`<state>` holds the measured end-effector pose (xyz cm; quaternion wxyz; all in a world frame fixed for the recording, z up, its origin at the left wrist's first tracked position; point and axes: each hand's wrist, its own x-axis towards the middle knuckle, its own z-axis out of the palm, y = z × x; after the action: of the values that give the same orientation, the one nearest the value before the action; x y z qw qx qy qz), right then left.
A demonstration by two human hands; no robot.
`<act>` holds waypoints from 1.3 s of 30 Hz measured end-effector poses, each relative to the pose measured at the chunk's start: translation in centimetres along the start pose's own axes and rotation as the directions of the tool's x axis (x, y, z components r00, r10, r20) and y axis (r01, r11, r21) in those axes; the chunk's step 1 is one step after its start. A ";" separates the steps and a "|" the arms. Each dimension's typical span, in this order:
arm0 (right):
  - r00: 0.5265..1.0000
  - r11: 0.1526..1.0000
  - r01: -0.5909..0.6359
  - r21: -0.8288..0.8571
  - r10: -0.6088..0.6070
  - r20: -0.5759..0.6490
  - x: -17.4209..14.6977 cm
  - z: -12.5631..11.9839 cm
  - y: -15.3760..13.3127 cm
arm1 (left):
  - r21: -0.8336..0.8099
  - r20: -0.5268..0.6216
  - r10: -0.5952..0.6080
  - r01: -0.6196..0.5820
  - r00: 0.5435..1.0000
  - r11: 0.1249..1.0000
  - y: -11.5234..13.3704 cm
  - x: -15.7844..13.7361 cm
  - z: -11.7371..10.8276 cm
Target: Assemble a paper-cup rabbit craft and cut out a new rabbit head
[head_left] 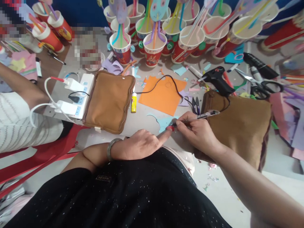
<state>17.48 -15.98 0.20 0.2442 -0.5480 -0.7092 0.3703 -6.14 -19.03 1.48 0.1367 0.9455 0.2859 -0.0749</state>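
My right hand (pixel 198 129) is closed around a pen (pixel 209 114), which lies slanted with its rear end up to the right. Beneath its tip is a light blue piece of paper (pixel 163 123) with a curved cut edge. My left hand (pixel 142 144) stretches its index finger onto the paper beside the pen tip, the other fingers loosely bent. A small red patch shows at that fingertip; whether it is nail or paper I cannot tell. Just beyond lies an orange sheet (pixel 161 95), with a yellow glue stick (pixel 134 103) left of it.
Brown cushions (pixel 109 101) flank the work spot, with a power strip (pixel 86 88) at left. A black glue gun (pixel 219 79) rests on the right cushion (pixel 239 126), near scissors (pixel 258 84). Paper cups (pixel 155 47) with coloured straws line the back. Another person's arm (pixel 23 82) reaches in at left.
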 end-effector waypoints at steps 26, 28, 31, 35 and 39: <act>0.911 0.972 0.123 -0.198 -0.190 -0.366 -6.4 5.5 1.3 | -0.015 0.122 -0.056 0.058 0.991 0.998 0.3 0.5 -0.9; 0.905 0.972 0.138 -0.188 -0.201 -0.376 -6.5 5.7 1.5 | -0.014 0.126 -0.046 0.048 0.991 0.999 0.3 0.5 -0.9; 0.897 0.968 0.151 -0.201 -0.220 -0.383 -6.8 5.9 1.5 | -0.008 0.111 -0.038 0.039 0.993 0.999 0.2 0.6 -0.8; 0.883 0.955 0.202 -0.216 -0.273 -0.381 -7.0 6.0 1.6 | -0.011 0.102 -0.039 0.040 0.994 0.999 0.2 0.4 -0.6; 0.823 0.895 0.349 -0.279 -0.435 -0.366 -6.7 6.1 1.7 | 0.030 0.041 -0.012 0.011 0.999 0.999 0.2 -0.1 -0.7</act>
<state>15.78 -23.76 -4.47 0.4055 -0.4776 -0.7713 0.1124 -6.07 -19.07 2.27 0.1277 0.9440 0.2874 -0.0992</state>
